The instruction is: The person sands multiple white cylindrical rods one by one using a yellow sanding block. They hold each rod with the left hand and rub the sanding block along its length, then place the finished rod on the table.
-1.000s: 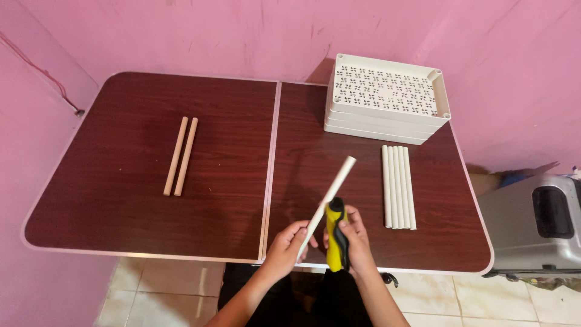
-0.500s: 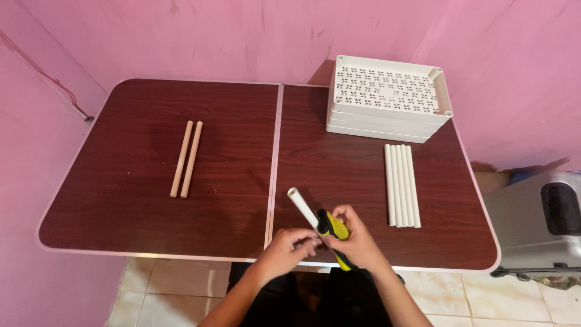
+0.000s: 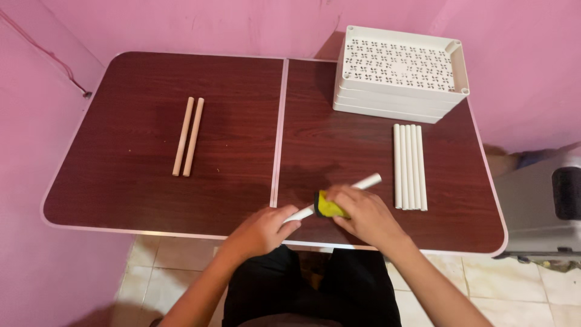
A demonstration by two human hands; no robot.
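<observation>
My left hand (image 3: 263,229) grips the near end of a white tube (image 3: 367,181) that lies low over the dark wooden table (image 3: 145,200), slanting up to the right. My right hand (image 3: 363,215) wraps a yellow and black pad (image 3: 327,206) around the middle of that tube. Several more white tubes (image 3: 410,166) lie side by side to the right. Two tan wooden-coloured tubes (image 3: 188,136) lie together on the table's left half.
A stack of white perforated trays (image 3: 401,72) stands at the back right corner. Pink walls close in on the back and left. A grey bin (image 3: 544,206) stands on the tiled floor at the right.
The white tube has swung from pointing away from me to slanting right and low over the table. My right hand with the yellow pad has moved onto its middle.
</observation>
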